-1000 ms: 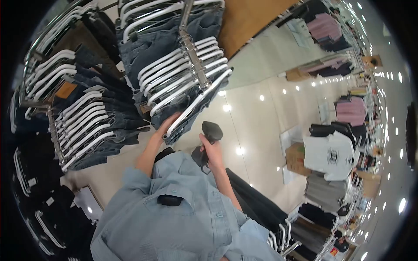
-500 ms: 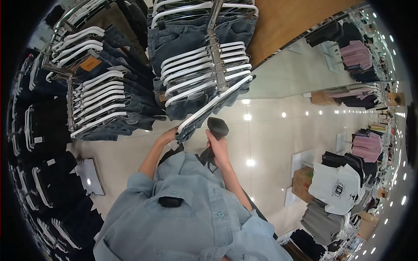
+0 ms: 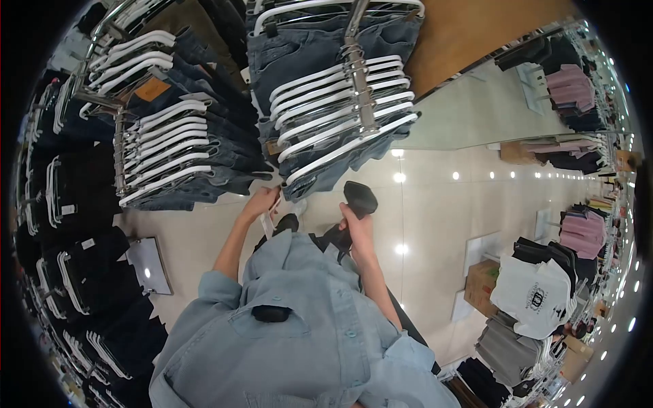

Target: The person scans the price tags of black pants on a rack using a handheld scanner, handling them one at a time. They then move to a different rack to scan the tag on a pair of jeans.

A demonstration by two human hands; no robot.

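Observation:
My left hand [image 3: 261,204] is closed, its fingers pinching a white tag [image 3: 267,223] by the near-left end of the front hanger. Hanging just above are blue-grey jeans [image 3: 320,178] on white hangers [image 3: 343,153], spaced along a metal rail arm [image 3: 360,88]. In my right hand [image 3: 358,231] is a black handheld barcode scanner [image 3: 360,197], gripped by its handle with the head upward. The scanner is to the right of the jeans, apart from them. What the tag says is too small to read.
To the left hangs another row of dark jeans [image 3: 224,153], with black trousers [image 3: 81,190] beyond. A mirror [image 3: 469,109] stands at upper right beside a wooden panel [image 3: 469,34]. White T-shirts [image 3: 534,296] and a cardboard box [image 3: 479,285] are at right, over a shiny tiled floor [image 3: 422,204].
The front hanger, pulled out toward my left hand before, now hangs closer to the others. My left hand has moved slightly up and left of it, with the tag showing more. The scanner stays raised.

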